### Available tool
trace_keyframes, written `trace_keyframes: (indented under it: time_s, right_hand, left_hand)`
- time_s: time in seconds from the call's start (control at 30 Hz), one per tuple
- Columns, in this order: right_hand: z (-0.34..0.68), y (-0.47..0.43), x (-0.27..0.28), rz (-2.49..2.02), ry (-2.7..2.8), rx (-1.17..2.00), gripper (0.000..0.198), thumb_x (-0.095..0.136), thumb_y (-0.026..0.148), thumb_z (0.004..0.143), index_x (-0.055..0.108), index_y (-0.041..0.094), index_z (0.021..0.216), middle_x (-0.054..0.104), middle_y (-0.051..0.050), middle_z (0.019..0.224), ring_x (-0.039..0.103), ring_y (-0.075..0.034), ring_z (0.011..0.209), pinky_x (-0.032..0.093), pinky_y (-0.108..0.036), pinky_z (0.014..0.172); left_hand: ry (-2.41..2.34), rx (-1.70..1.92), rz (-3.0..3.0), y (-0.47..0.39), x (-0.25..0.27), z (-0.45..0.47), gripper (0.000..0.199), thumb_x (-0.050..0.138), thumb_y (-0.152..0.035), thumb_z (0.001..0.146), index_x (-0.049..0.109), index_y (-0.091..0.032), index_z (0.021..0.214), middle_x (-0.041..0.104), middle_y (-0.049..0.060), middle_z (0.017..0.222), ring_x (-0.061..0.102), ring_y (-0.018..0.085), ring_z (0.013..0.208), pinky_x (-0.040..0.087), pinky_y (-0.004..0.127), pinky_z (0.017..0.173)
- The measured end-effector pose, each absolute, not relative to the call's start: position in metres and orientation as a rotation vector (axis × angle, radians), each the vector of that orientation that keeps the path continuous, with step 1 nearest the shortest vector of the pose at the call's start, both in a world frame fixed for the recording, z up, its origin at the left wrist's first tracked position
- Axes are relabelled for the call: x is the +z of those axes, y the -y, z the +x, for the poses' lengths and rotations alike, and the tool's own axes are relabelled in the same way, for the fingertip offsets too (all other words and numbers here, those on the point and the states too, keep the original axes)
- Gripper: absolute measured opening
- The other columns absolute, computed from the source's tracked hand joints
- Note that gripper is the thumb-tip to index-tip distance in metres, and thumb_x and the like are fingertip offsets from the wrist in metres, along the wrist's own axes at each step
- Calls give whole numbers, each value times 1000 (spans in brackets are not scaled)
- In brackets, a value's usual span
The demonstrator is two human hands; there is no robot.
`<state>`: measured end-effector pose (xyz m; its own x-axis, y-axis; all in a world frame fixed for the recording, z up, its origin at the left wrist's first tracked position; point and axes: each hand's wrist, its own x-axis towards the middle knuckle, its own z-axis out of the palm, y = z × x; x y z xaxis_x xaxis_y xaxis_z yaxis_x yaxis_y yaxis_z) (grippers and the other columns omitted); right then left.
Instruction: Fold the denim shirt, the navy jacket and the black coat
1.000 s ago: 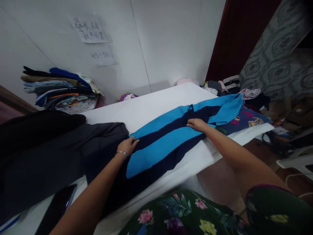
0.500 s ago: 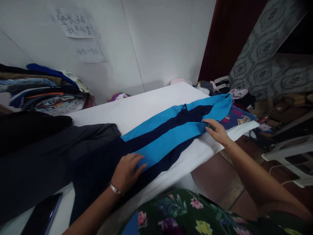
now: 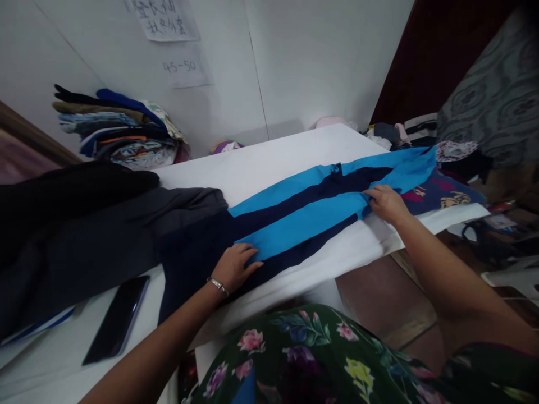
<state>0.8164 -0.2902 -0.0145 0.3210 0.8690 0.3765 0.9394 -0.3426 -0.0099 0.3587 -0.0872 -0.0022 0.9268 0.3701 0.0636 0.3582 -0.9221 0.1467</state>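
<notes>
Stretched out along the white-covered table is a navy garment with bright blue panels; its kind is not clear to me. My left hand, a bracelet at its wrist, rests on the near end of a blue panel with fingers and thumb apart. Farther right, my right hand pinches the edge of the same panel, its fingertips partly hidden by the cloth. The garment's left part is plain navy and lies against dark grey clothing.
A phone lies on the table at the lower left. Folded clothes are stacked by the wall, under paper signs. Patterned purple-blue cloth and more clothes lie at the right end.
The view has shifted, so everything appears farther right and slightly higher. My right fingers have closed on the blue panel's edge, which now lies straighter. My left hand has settled on the cloth.
</notes>
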Motion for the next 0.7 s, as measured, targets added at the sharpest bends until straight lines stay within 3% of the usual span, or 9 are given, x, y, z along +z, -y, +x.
trace_keyframes:
  time_s: [0.2,0.3,0.43,0.57,0.7]
  right_hand:
    - [812,300,-26,-2420,1688,-391,46,43,13,75,66,17,115,67,-11,102,58,-28,93,46,-39,81]
    - [810,303,-24,-2400,1626,-327,51,44,12,73,63,16,120,66,-11,109,57,-28,101,45,-38,88]
    - [807,302,-20,-2453,1555,-219,55,47,14,73,58,12,126,64,-13,118,54,-30,109,41,-38,96]
    - [797,300,-18,-2536,1525,-195,57,47,17,74,54,13,131,60,-14,123,53,-32,113,41,-42,96]
    - [776,299,-15,-2599,1546,-293,63,51,32,78,43,19,140,52,-15,133,44,-35,124,36,-54,97]
  left_hand:
    - [-720,20,3082,70,18,353,26,45,-23,89,67,-23,103,69,7,101,62,22,91,44,35,75]
    - [-959,142,3126,55,49,360,31,40,-23,90,67,-23,105,69,6,95,63,23,86,44,35,74]
    - [-1151,354,3158,25,80,381,33,39,-26,90,65,-24,111,68,7,103,61,24,94,42,35,77]
    - [-1205,129,3154,-1,66,400,31,40,-24,89,65,-24,109,66,8,105,60,22,98,41,33,78]
    - [-1273,-81,3075,-8,43,406,29,47,-25,85,65,-22,108,64,9,108,59,23,100,43,31,79]
